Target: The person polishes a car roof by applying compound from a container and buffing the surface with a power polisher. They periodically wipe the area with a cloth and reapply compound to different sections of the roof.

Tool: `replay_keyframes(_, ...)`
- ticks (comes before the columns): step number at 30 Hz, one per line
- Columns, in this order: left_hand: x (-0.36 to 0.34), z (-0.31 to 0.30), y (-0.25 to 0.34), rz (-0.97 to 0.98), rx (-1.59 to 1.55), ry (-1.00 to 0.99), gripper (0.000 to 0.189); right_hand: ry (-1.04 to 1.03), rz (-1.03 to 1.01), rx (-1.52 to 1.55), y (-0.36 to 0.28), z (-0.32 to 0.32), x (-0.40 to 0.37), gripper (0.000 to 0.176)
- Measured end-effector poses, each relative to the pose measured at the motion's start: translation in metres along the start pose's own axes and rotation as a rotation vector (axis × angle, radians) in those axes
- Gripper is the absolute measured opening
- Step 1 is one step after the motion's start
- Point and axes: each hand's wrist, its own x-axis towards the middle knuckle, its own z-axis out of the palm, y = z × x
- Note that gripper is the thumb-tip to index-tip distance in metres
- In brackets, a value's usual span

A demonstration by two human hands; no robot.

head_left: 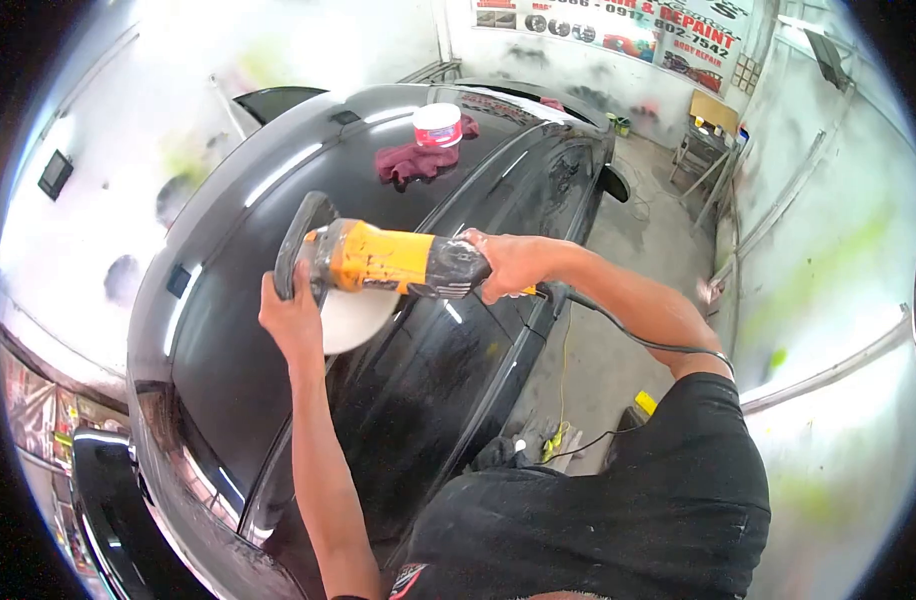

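A yellow and black car polisher [388,258] spans both my hands above the roof of a glossy black car [238,370]. My left hand [293,310] is wrapped round the black loop handle [305,232] at its front end. At the rear, my right hand [508,265] grips the black body end, where a dark power cord [628,338] runs back along my forearm. Under the tool's head, a round white polishing pad [356,322] lies against the black paint, partly hidden by the tool and my left hand.
Ahead on the car sit a white and red tub [438,125] and a maroon cloth [415,163]. Cords and a yellow object [645,402] lie on the floor at the right. A small wooden table [706,145] stands by the far right wall. A side mirror [615,182] juts out.
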Motion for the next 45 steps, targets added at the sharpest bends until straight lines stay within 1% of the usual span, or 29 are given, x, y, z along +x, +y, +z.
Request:
replay_keyframes(1,0.004,-0.003,-0.003,0.001,-0.016,-0.003,0.03,-0.033,0.02,0.036,-0.007,0.003,0.0,0.084)
replay_keyframes(2,0.006,-0.015,-0.004,-0.005,0.027,-0.014,0.031,-0.029,-0.035,0.073,-0.011,0.014,0.004,0.082)
replay_keyframes(5,0.005,-0.072,-0.019,-0.066,0.104,-0.023,0.031,-0.085,-0.004,0.076,-0.048,0.05,0.011,0.086)
replay_keyframes(6,0.001,-0.093,-0.018,-0.119,0.101,-0.004,0.031,-0.082,-0.031,0.07,-0.066,0.062,0.007,0.091)
replay_keyframes(9,-0.018,-0.16,-0.053,0.004,0.246,0.204,0.032,-0.137,-0.099,-0.091,-0.096,0.111,0.026,0.092)
replay_keyframes(11,-0.031,-0.212,-0.059,-0.035,0.333,0.2,0.03,-0.283,-0.103,-0.035,-0.125,0.134,0.033,0.089)
replay_keyframes(12,-0.037,-0.227,-0.045,-0.13,0.313,0.244,0.025,-0.305,-0.15,-0.033,-0.131,0.15,0.041,0.09)
replay_keyframes(13,-0.041,-0.248,-0.044,-0.187,0.487,0.23,0.022,-0.324,-0.196,-0.029,-0.134,0.166,0.05,0.09)
replay_keyframes(14,-0.043,-0.264,-0.051,-0.178,0.476,0.245,0.023,-0.348,-0.225,-0.016,-0.137,0.179,0.058,0.091)
replay_keyframes(16,-0.047,-0.281,-0.062,-0.198,0.466,0.251,0.026,-0.4,-0.265,0.032,-0.142,0.197,0.069,0.091)
replay_keyframes(18,-0.042,-0.283,-0.056,-0.248,0.465,0.223,0.03,-0.401,-0.249,0.028,-0.144,0.193,0.068,0.088)
replay_keyframes(19,-0.042,-0.283,-0.061,-0.211,0.506,0.243,0.031,-0.395,-0.238,0.018,-0.144,0.193,0.065,0.087)
replay_keyframes(20,-0.037,-0.27,-0.07,-0.173,0.554,0.257,0.033,-0.38,-0.246,0.061,-0.132,0.189,0.066,0.087)
replay_keyframes(21,-0.028,-0.255,-0.068,-0.136,0.596,0.27,0.035,-0.314,-0.294,0.095,-0.117,0.185,0.066,0.088)
replay_keyframes(22,-0.02,-0.24,-0.062,-0.18,0.521,0.185,0.045,-0.248,-0.339,0.123,-0.102,0.18,0.065,0.089)
replay_keyframes(23,-0.009,-0.219,-0.043,-0.224,0.441,0.104,0.056,-0.182,-0.384,0.148,-0.09,0.172,0.063,0.089)
replay_keyframes(25,0.013,-0.175,-0.017,-0.333,0.303,0.024,0.064,-0.218,-0.114,0.167,-0.089,0.132,0.048,0.088)
replay_keyframes(27,0.029,-0.13,-0.022,-0.266,0.274,0.011,0.058,-0.086,-0.296,0.161,-0.077,0.099,0.04,0.087)
replay_keyframes(29,0.04,-0.09,-0.01,-0.324,0.144,-0.102,0.049,-0.003,-0.33,0.007,-0.053,0.06,0.031,0.087)
replay_keyframes(30,0.042,-0.071,-0.006,-0.286,0.099,-0.121,0.046,-0.021,-0.356,-0.126,-0.044,0.036,0.025,0.088)
replay_keyframes(32,0.043,-0.037,-0.005,-0.217,0.012,-0.16,0.046,-0.078,-0.03,-0.063,-0.061,-0.001,0.006,0.088)
replay_keyframes(33,0.045,-0.023,-0.006,-0.182,-0.029,-0.181,0.047,-0.106,0.325,0.131,-0.074,-0.012,-0.005,0.087)
replay_keyframes(35,0.056,-0.009,-0.002,-0.183,-0.085,-0.239,0.05,-0.036,0.27,0.18,-0.063,-0.025,-0.006,0.085)
replay_keyframes(36,0.066,-0.002,-0.007,-0.187,-0.109,-0.237,0.05,0.003,0.244,0.21,-0.062,-0.029,0.0,0.085)
replay_keyframes(39,0.105,0.017,-0.032,-0.174,-0.153,-0.236,0.051,0.024,0.239,0.237,-0.072,-0.036,0.036,0.083)
replay_keyframes(40,0.12,0.025,-0.045,-0.161,-0.15,-0.218,0.051,0.07,0.178,0.22,-0.063,-0.037,0.054,0.081)
replay_keyframes(43,0.176,0.036,-0.081,-0.173,-0.152,-0.188,0.051,0.095,0.284,0.217,-0.092,-0.044,0.117,0.077)
replay_keyframes(45,0.21,0.035,-0.113,-0.228,-0.177,-0.154,0.051,0.088,0.276,0.166,-0.106,-0.051,0.168,0.081)
